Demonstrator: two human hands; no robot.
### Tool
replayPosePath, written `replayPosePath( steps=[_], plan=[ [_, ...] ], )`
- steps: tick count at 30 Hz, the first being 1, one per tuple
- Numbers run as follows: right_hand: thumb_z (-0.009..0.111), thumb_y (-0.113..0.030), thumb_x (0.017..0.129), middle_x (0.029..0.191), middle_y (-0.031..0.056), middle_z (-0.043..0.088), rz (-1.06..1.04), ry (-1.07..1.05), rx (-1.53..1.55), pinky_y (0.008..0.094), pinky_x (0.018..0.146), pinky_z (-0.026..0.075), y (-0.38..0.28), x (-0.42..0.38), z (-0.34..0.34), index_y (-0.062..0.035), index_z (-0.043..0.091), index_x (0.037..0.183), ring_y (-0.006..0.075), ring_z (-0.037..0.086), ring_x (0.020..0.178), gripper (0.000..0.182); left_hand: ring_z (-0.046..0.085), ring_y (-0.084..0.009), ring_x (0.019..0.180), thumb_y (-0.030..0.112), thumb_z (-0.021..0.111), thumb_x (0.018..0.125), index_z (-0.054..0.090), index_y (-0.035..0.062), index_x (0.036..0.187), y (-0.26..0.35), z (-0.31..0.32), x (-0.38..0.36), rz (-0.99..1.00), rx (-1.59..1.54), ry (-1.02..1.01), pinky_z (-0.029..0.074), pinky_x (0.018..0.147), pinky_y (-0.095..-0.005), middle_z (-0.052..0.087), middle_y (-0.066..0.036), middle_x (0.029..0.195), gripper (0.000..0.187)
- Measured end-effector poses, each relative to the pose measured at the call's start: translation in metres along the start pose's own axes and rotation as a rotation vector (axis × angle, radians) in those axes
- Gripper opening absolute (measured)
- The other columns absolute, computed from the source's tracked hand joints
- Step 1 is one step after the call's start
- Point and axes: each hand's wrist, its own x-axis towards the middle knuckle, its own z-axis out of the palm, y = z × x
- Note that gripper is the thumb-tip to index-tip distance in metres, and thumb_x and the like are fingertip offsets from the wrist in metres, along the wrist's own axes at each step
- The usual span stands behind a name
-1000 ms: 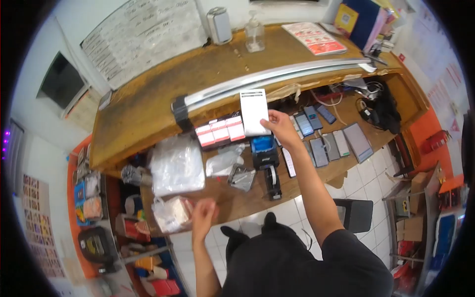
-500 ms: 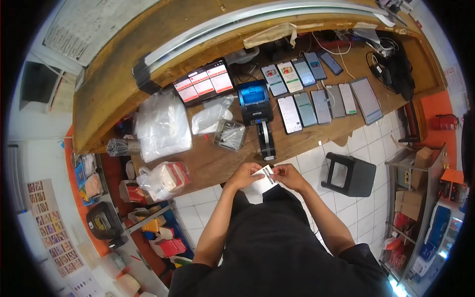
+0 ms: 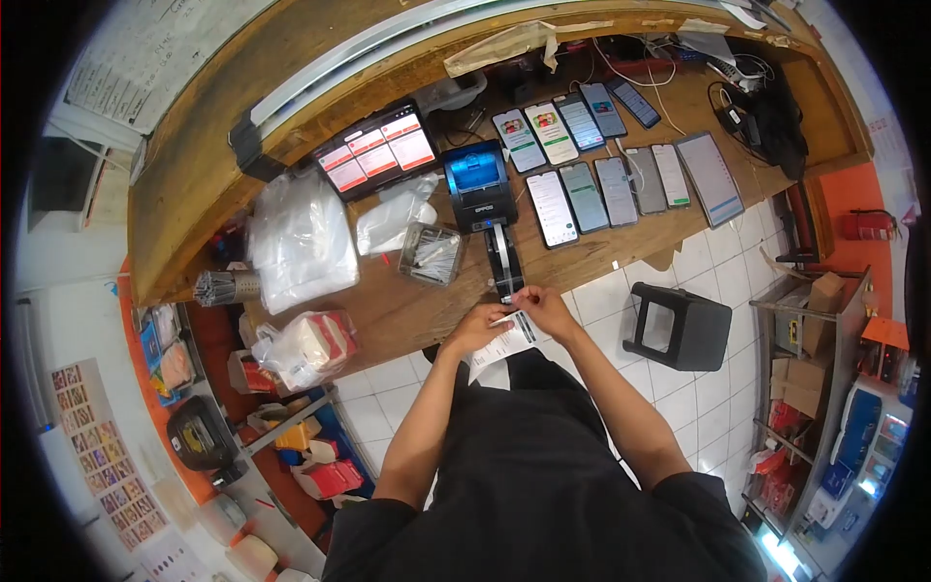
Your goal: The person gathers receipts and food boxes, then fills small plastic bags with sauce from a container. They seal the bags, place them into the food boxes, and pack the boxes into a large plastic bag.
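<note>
My left hand (image 3: 475, 330) is closed on a white printed receipt (image 3: 506, 341) just in front of the table edge. The paper hangs below my fingers, with dark print along its upper right side. My right hand (image 3: 546, 312) has its fingers pinched together at the front end of a black tape dispenser (image 3: 503, 262). What lies between those fingertips is too small to make out. Directly behind the dispenser stands a black receipt printer (image 3: 483, 206) with a blue-lit top.
Several phones (image 3: 587, 197) lie in two rows on the wooden table (image 3: 407, 306). A tablet (image 3: 378, 150), plastic bags (image 3: 303, 238), a clear box of small items (image 3: 432, 254) and wrapped red-and-white boxes (image 3: 315, 344) fill the left side. A black stool (image 3: 693, 330) stands at right.
My right hand has left the receipt and reached up to the front of the tape dispenser. My left hand keeps the receipt, which now hangs lower. The view has shifted slightly.
</note>
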Motion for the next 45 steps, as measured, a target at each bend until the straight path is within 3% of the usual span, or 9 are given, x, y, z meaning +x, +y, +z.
replayPosePath(
  steps=[3,9,18,22,24,30,36,39,45],
  plan=[
    [0.071,-0.021,0.097,0.088,0.0043,0.073,0.03,-0.062,-0.373,0.0287,0.076,0.051,-0.015,-0.057,-0.004,-0.0007,0.074,0.093,0.0107,0.063,0.081,0.021,0.067,-0.012,0.097,0.009,0.068,0.098,0.061,-0.001,0.137,-0.003,0.001,0.0,0.019,-0.066,-0.037,0.054,0.084,-0.0269,0.075,-0.011,0.114,0.04],
    [0.07,-0.025,0.097,0.08,0.0053,0.07,0.211,-0.185,-0.332,0.0317,0.07,0.05,0.025,-0.124,-0.002,-0.0007,0.073,0.092,0.0124,0.059,0.074,0.025,0.068,-0.0077,0.097,0.01,0.065,0.1,0.061,-0.0006,0.137,0.009,0.004,0.0,-0.007,-0.385,-0.269,0.055,0.083,-0.0234,0.074,-0.007,0.117,0.038],
    [0.063,-0.027,0.099,0.085,0.0169,0.07,0.059,-0.16,-0.477,0.0404,0.076,0.052,0.041,-0.109,-0.015,0.0006,0.071,0.091,0.029,0.067,0.08,0.03,0.071,-0.0168,0.078,0.018,0.064,0.1,0.077,0.0026,0.106,-0.048,0.044,0.037,-0.028,0.116,0.308,0.055,0.074,-0.0321,0.077,-0.014,0.088,0.022],
    [0.059,-0.033,0.1,0.098,0.0246,0.067,0.041,-0.334,-0.69,0.0477,0.083,0.051,0.026,-0.089,-0.021,0.0009,0.066,0.1,0.0412,0.065,0.094,0.034,0.07,-0.0281,0.072,0.017,0.058,0.102,0.074,0.0,0.097,-0.068,0.05,0.01,0.242,0.269,0.684,0.053,0.069,-0.0351,0.073,-0.02,0.085,0.024],
    [0.057,-0.025,0.098,0.099,0.0245,0.066,0.051,-0.392,-0.669,0.0466,0.086,0.05,-0.006,-0.076,0.008,0.0006,0.064,0.101,0.0415,0.064,0.096,0.027,0.069,-0.0305,0.071,0.019,0.06,0.101,0.073,-0.001,0.101,-0.026,0.019,-0.054,0.108,0.036,0.653,0.052,0.067,-0.0358,0.071,-0.022,0.085,0.024],
    [0.053,-0.021,0.099,0.109,0.0232,0.061,-0.494,-0.691,-0.878,0.052,0.092,0.05,-0.05,-0.025,0.191,-0.003,0.056,0.107,0.046,0.06,0.104,0.021,0.062,-0.0095,0.078,0.013,0.056,0.106,0.072,-0.0049,0.106,-0.119,-0.032,-0.187,0.264,-0.117,1.594,0.051,0.066,-0.0322,0.073,-0.007,0.086,0.024],
    [0.049,-0.026,0.104,0.121,0.0292,0.063,-0.658,-0.67,-1.208,0.0576,0.09,0.052,-0.112,0.01,0.378,0.0017,0.06,0.112,0.0504,0.065,0.102,0.031,0.059,-0.0281,0.105,0.016,0.058,0.105,0.074,-0.0014,0.112,-0.133,-0.153,-0.29,0.175,0.214,2.001,0.046,0.091,-0.0394,0.063,-0.018,0.119,0.025],
    [0.057,-0.031,0.099,0.12,0.0294,0.064,-0.634,-0.645,-1.379,0.0561,0.09,0.053,-0.109,0.046,0.415,0.0021,0.064,0.107,0.047,0.066,0.106,0.035,0.056,-0.0304,0.121,0.015,0.058,0.104,0.069,-0.0013,0.125,-0.157,-0.196,-0.294,0.124,0.376,1.925,0.045,0.102,-0.0401,0.056,-0.018,0.137,0.029],
    [0.076,-0.045,0.083,0.104,0.0266,0.07,-0.648,-0.656,-1.474,0.0508,0.094,0.051,-0.091,0.113,0.422,0.0044,0.07,0.104,0.041,0.067,0.103,0.054,0.053,-0.0271,0.129,0.012,0.056,0.105,0.051,-0.0021,0.143,-0.197,-0.219,-0.287,0.463,-0.399,1.72,0.041,0.111,-0.0379,0.055,-0.016,0.144,0.042]
  ],
)
